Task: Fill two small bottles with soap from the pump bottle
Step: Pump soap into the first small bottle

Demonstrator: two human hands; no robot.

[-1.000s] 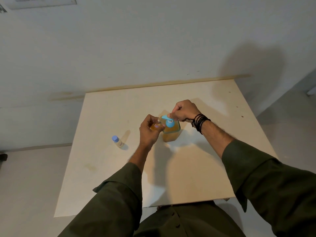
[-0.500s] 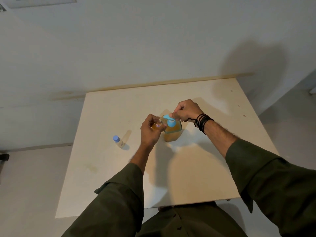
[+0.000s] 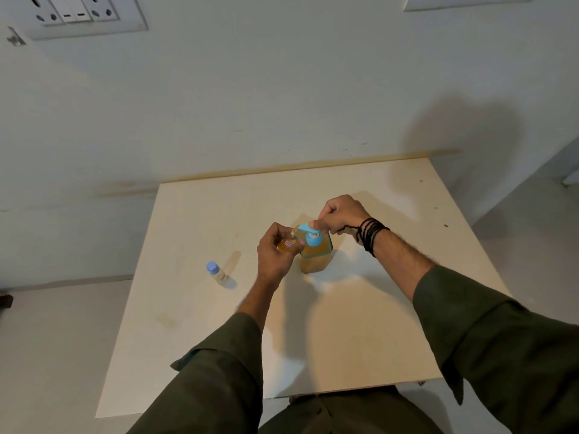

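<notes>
Where the pale square table (image 3: 360, 324) meets the white wall (image 3: 282, 89), the following items are seen from above.

Item one: pump bottle (image 3: 315, 258), clear, squarish, holding amber soap, standing upright near the middle of the table. Its blue pump head (image 3: 310, 234) has the spout pointing left.

Item two: small bottle (image 3: 286, 244), clear with amber liquid and a small red-and-white label, held just left of the pump bottle with its mouth close under the spout. Whether mouth and spout touch cannot be told.

Item three: second small bottle (image 3: 217, 273), clear, fitted with a light blue cap, standing on the table well left of the hands, apart from everything else.

Item four: left hand (image 3: 277, 253), fingers and thumb curled round the labelled small bottle, gripping it from the left side.

Item five: right hand (image 3: 340, 216), fingers curled into a loose fist, set on top of the pump head from the right; thumb tip against the blue top. Dark cord bands (image 3: 369, 234) are wound round the wrist.

Item six: dark green sleeves (image 3: 501, 355), one on each forearm, pushed back from the wrists.

Item seven: socket and switch plate (image 3: 78, 15), white, on the wall at upper left.

Item eight: shadow (image 3: 463, 136) on the wall, right side, above the table's far corner.
</notes>
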